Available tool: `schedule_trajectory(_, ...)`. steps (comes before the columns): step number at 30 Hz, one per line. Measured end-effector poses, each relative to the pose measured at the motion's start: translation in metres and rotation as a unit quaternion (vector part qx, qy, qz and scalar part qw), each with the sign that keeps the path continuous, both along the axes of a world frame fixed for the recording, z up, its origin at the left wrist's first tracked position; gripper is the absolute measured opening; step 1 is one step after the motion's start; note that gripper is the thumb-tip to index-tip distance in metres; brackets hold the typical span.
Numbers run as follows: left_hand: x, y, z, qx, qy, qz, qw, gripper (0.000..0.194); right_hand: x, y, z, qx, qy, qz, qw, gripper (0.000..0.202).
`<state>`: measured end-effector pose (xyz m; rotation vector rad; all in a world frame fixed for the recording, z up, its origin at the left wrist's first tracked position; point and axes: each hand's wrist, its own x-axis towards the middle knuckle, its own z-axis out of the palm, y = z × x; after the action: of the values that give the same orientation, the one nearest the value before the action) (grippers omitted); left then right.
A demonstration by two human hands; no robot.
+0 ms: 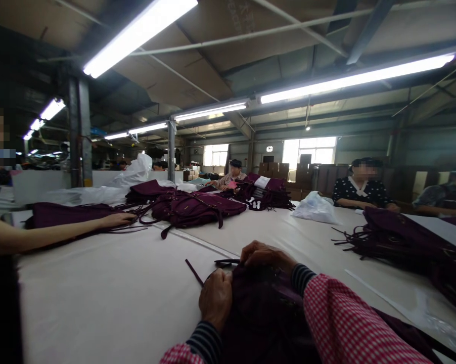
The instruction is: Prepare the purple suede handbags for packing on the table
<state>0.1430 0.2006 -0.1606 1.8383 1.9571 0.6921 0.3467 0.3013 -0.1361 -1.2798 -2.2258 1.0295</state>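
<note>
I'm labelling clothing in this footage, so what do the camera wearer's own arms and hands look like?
Red-and-white checked sleeves cover the arms, with dark cuffs striped in a lighter grey showing at the wrists. The left hand and right hand wear no gloves.

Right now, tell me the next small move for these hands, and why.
Perhaps draw the thin dark strip in with the left hand: its free end juts over the table beside that hand, while the right hand rests on the purple fabric.
</note>
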Motion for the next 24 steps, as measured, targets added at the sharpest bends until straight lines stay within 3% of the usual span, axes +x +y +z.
schedule_trajectory(9, 0.004, -0.007, 0.006, 0.003, 0.061, -0.005, 0.998, 0.030, -0.001, 0.000, -0.001, 0.051, -0.026, -0.031, 0.998, 0.021)
schedule_trajectory(14, 0.005, -0.008, -0.010, 0.016, 0.129, -0.033, 0.991, 0.037, -0.007, -0.007, -0.012, 0.062, -0.035, -0.068, 0.995, 0.027)
schedule_trajectory(18, 0.006, -0.005, -0.022, 0.106, 0.201, -0.060, 0.972, 0.040, 0.001, -0.007, -0.010, 0.070, -0.061, -0.107, 0.990, 0.033)
schedule_trajectory(21, 0.010, -0.005, -0.018, 0.176, 0.218, -0.061, 0.958, 0.033, 0.001, -0.007, -0.004, 0.086, -0.099, -0.146, 0.981, 0.035)
schedule_trajectory(24, 0.013, -0.005, -0.011, 0.200, 0.214, -0.111, 0.950, 0.039, -0.014, -0.007, -0.001, 0.098, -0.146, -0.181, 0.968, 0.034)
